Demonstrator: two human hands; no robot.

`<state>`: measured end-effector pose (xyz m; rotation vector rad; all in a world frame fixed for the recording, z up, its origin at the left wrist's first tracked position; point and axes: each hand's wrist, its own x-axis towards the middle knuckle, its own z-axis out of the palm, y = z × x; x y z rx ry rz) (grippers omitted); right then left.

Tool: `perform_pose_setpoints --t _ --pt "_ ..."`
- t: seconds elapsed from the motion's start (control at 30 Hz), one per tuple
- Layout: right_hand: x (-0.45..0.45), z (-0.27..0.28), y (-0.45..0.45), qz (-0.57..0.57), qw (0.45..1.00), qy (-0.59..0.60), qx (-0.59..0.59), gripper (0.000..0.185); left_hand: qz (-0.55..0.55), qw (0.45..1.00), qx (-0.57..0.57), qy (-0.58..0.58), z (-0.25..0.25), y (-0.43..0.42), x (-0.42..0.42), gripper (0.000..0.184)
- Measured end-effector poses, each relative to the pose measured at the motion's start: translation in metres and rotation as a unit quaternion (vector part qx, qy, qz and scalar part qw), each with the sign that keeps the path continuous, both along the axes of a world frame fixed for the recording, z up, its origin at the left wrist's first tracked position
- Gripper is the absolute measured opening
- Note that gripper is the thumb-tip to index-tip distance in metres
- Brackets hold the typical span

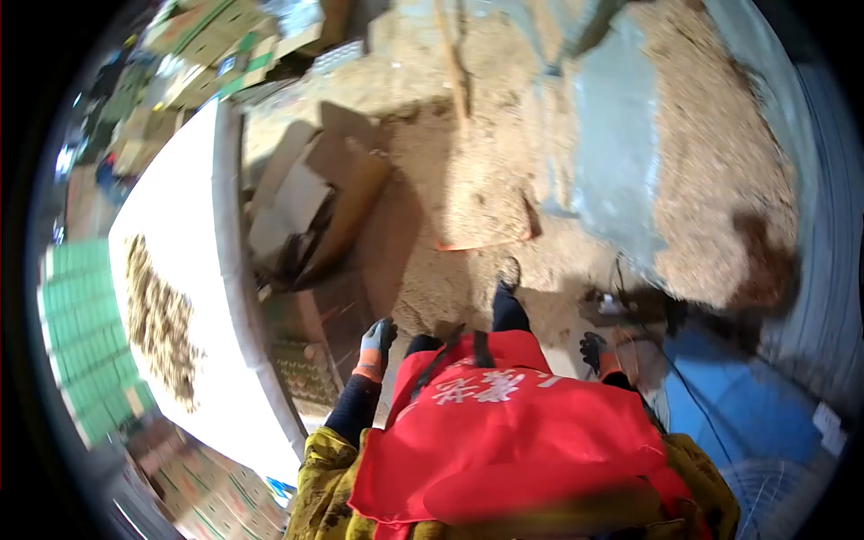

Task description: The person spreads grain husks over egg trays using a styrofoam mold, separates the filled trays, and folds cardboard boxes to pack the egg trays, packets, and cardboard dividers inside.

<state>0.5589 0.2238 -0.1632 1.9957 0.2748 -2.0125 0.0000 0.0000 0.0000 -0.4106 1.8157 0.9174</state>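
My left hand wears a grey and black glove with an orange cuff. It hangs beside the brown cartons, its fingers curled together and nothing visible in them. My right hand, gloved in black with an orange cuff, is low on the other side, fingers apart and holding nothing. A red apron with white lettering covers my front. Ahead of my foot, a wooden handle leads to a broad, orange-edged shovel blade lying in the sawdust-like litter.
Left stands a bright white table bearing a brown heap. An opened cardboard box is beside it. Green crates lie beyond. At right are a sawdust pile, plastic sheeting, a blue tarp-like surface and a cable.
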Motion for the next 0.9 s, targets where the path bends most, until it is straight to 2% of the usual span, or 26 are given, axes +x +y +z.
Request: perform_pose_setpoints --t 0.03,0.07,0.1,0.13,0.17,0.2,0.23,0.27,0.3,0.33,0.37,0.43,0.47,0.5,0.57,0.6,0.63,0.67,0.7,0.73,0.77,0.8,0.83,0.87,0.9 --pt "-0.027 0.004 0.018 0.026 0.999 0.026 0.034 0.042 -0.059 0.997 0.010 0.054 -0.001 -0.009 0.005 0.020" --pt "-0.061 0.035 0.041 0.078 0.986 0.059 0.137 0.038 -0.013 0.996 0.055 0.063 -0.021 0.012 -0.008 0.024" --pt "-0.145 0.008 0.109 0.163 0.964 0.041 0.206 0.036 0.031 0.992 0.102 0.071 -0.051 0.027 -0.021 0.028" --pt "-0.150 -0.027 0.121 0.108 0.955 0.135 0.242 0.034 -0.023 0.984 0.136 0.110 -0.072 0.016 -0.020 0.032" --pt "-0.147 -0.055 0.126 0.053 0.937 0.230 0.256 0.032 -0.144 0.940 0.188 0.248 -0.085 -0.007 -0.013 0.034" --pt "-0.154 -0.077 0.142 0.051 0.946 0.248 0.204 0.031 -0.071 0.958 0.196 0.195 -0.065 -0.006 -0.008 0.035" --pt "-0.174 -0.098 0.145 0.050 0.954 0.260 0.143 0.030 -0.072 0.945 0.206 0.243 -0.051 -0.021 -0.001 0.032" --pt "-0.206 -0.073 0.130 0.100 0.947 0.218 0.214 0.030 -0.186 0.888 0.195 0.372 -0.043 -0.048 0.007 0.034" --pt "-0.231 -0.053 0.116 0.143 0.929 0.174 0.293 0.030 -0.028 0.951 0.209 0.228 -0.048 -0.069 0.018 0.035" --pt "-0.235 -0.090 0.120 0.139 0.946 0.185 0.229 0.030 -0.010 0.952 0.202 0.231 -0.042 -0.096 0.025 0.035" --pt "-0.252 -0.070 0.098 0.146 0.934 0.217 0.245 0.031 0.010 0.954 0.196 0.228 -0.032 -0.122 0.038 0.035" --pt "-0.288 -0.072 0.052 0.152 0.953 0.153 0.214 0.031 0.095 0.952 0.197 0.213 -0.014 -0.180 0.065 0.036" --pt "-0.284 -0.129 0.048 0.291 0.883 0.238 0.280 0.033 0.131 0.949 0.202 0.203 -0.010 -0.204 0.076 0.036" --pt "-0.316 -0.102 0.031 0.246 0.927 0.279 0.058 0.033 0.086 0.952 0.153 0.251 0.002 -0.231 0.084 0.035" --pt "-0.390 -0.065 -0.048 0.295 0.924 0.193 0.149 0.033 0.215 0.936 0.160 0.228 -0.024 -0.288 0.116 0.032" --pt "-0.416 -0.045 -0.079 0.286 0.920 0.220 0.153 0.034 0.180 0.954 0.089 0.224 -0.022 -0.309 0.124 0.029" --pt "-0.436 -0.029 -0.103 0.276 0.916 0.246 0.156 0.035 -0.052 0.879 0.028 0.474 -0.084 -0.355 0.157 0.027" --pt "-0.448 -0.016 -0.121 0.255 0.911 0.297 0.127 0.037 0.003 0.916 0.046 0.398 -0.074 -0.364 0.164 0.029" --pt "-0.449 -0.044 -0.123 0.201 0.916 0.340 0.070 0.032 0.031 0.935 0.022 0.353 -0.088 -0.375 0.173 0.029" --pt "-0.440 -0.108 -0.122 0.139 0.916 0.377 0.014 0.028 0.052 0.951 -0.004 0.303 -0.105 -0.388 0.188 0.029" --pt "-0.421 -0.162 -0.126 0.067 0.910 0.407 -0.038 0.024 0.076 0.944 0.007 0.321 -0.128 -0.400 0.201 0.028" --pt "-0.410 -0.185 -0.134 0.109 0.906 0.405 0.052 0.018 0.169 0.957 -0.004 0.237 -0.112 -0.389 0.196 0.030" --pt "-0.389 -0.200 -0.145 0.149 0.904 0.377 0.136 0.021 0.251 0.958 -0.032 0.136 -0.072 -0.370 0.194 0.034" --pt "-0.374 -0.237 -0.141 0.279 0.818 0.417 0.280 0.024 0.245 0.962 -0.023 0.120 -0.090 -0.370 0.203 0.041" --pt "-0.362 -0.258 -0.140 0.248 0.845 0.392 0.267 0.025 0.197 0.973 -0.025 0.118 -0.103 -0.367 0.207 0.042"
